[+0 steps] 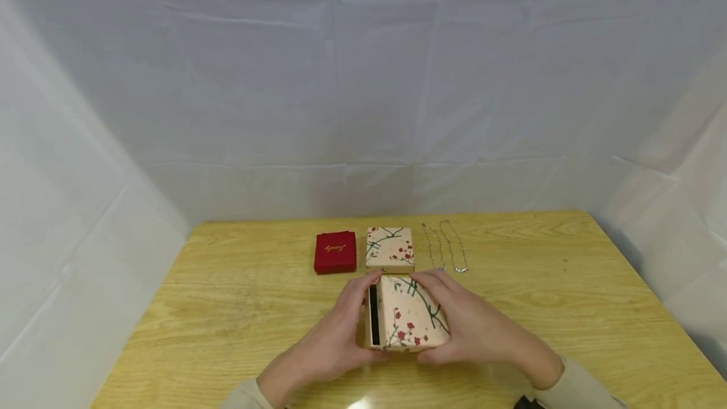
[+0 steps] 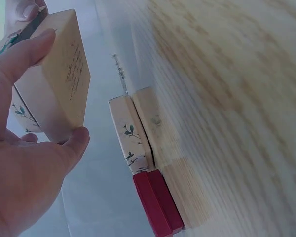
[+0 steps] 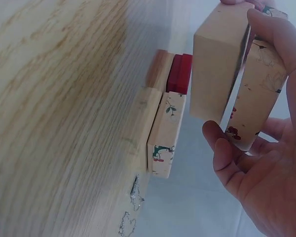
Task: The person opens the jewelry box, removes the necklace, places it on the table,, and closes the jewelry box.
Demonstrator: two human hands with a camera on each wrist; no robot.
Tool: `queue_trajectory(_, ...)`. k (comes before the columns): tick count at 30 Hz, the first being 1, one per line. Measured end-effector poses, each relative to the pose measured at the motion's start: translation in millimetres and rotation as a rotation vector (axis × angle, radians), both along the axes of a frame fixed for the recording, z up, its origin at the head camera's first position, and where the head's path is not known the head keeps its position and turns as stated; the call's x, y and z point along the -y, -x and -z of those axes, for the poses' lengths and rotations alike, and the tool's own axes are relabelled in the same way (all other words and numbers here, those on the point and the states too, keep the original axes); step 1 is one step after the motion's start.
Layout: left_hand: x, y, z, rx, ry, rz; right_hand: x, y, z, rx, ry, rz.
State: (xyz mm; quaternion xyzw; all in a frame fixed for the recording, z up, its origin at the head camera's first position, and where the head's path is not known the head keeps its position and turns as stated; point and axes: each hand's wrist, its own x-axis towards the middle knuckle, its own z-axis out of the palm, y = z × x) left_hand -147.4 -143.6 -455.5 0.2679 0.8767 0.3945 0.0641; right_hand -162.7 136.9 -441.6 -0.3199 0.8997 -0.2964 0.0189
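Observation:
Above the table's front half, both hands hold a cream gift box with a plum-blossom print. My left hand (image 1: 337,330) grips its plain base (image 2: 71,74) between thumb and fingers. The right hand (image 1: 474,320) grips the printed lid (image 1: 413,315) from the other side. That lid sits askew on the base, leaving a dark strip of the interior (image 1: 374,314) bare on the left. In the right wrist view a narrow gap shows between lid and base. What else lies inside is hidden.
Behind the hands, a second blossom-print box (image 1: 390,248) lies closed on the wooden table (image 1: 238,308). To its left is a red box (image 1: 335,251) with gold lettering. Two thin silver chains (image 1: 445,246) lie to its right. White cloth (image 1: 363,81) hangs round the back and sides.

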Motion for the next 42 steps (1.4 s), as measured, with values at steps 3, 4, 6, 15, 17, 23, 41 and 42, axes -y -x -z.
queue_trajectory(3, 1.5, 0.4, 0.3, -0.005, 0.004, 0.008, -3.1, 0.0, -0.5, 0.005, 0.003, 0.007)
queue_trajectory(4, 2.0, 0.5, 0.4, -0.007, 0.004, 0.011, -4.2, 0.0, -0.6, 0.009, 0.007, 0.009)
queue_trajectory(6, 2.8, 0.6, 0.7, -0.009, 0.001, 0.016, -6.8, 0.0, -0.5, 0.012, 0.011, 0.015)
queue_trajectory(15, 5.5, -1.5, 1.6, -0.002, 0.049, 0.012, -20.2, -0.6, -1.4, 0.009, -0.01, 0.028)
queue_trajectory(17, 6.0, -2.3, 1.5, 0.005, 0.06, 0.009, -23.3, -0.3, -1.2, 0.012, -0.014, 0.024)
queue_trajectory(23, 7.2, -3.2, 4.0, 0.007, 0.076, 0.007, -31.8, 0.2, -0.1, 0.024, -0.021, 0.022)
queue_trajectory(41, 10.7, -2.3, 11.0, 0.014, 0.092, 0.043, -55.3, -1.9, 3.4, -0.011, -0.032, 0.051)
queue_trajectory(42, 10.7, -2.1, 11.1, 0.017, 0.094, 0.044, -56.8, -1.7, 4.1, -0.013, -0.036, 0.052)
